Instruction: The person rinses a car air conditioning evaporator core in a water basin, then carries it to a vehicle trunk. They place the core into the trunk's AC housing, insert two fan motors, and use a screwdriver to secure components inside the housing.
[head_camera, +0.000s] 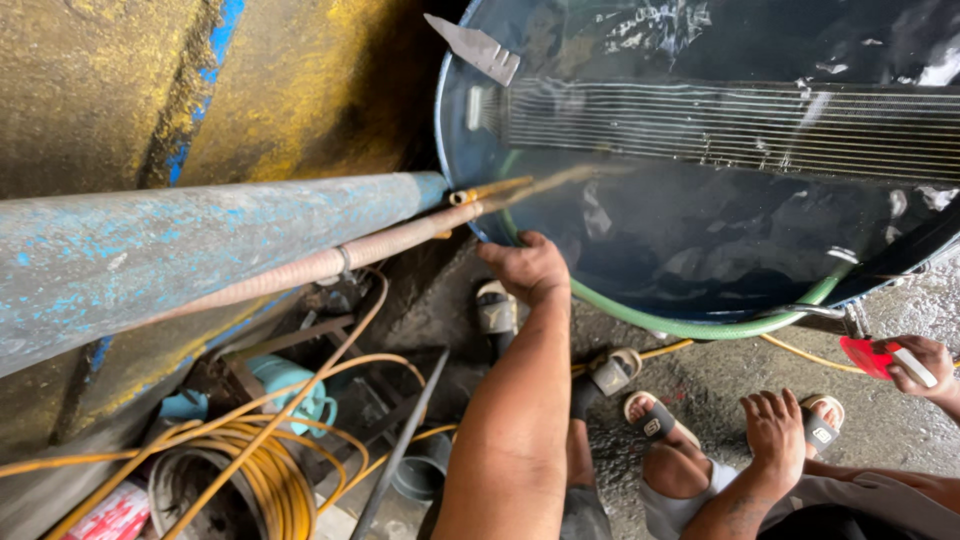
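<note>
Gripping the green hose (690, 322) at the water tub's rim (441, 120), the left hand (527, 268) sits mid-frame; the pipe (200, 240) crowds its left. Right hand unseen.

Around me a rough yellow-and-blue painted wall (300, 80) rises over wet, grimy grey concrete floor (740, 380) in flat daylight.

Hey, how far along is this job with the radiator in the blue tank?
Done: the radiator lies under water in the blue tank, and a green hose runs along its rim. In hand: the left hand rests on that rim by the hose; its grip is unclear. Left: the radiator is not yet lifted out. A nearby person's hand holds a red object.
</note>
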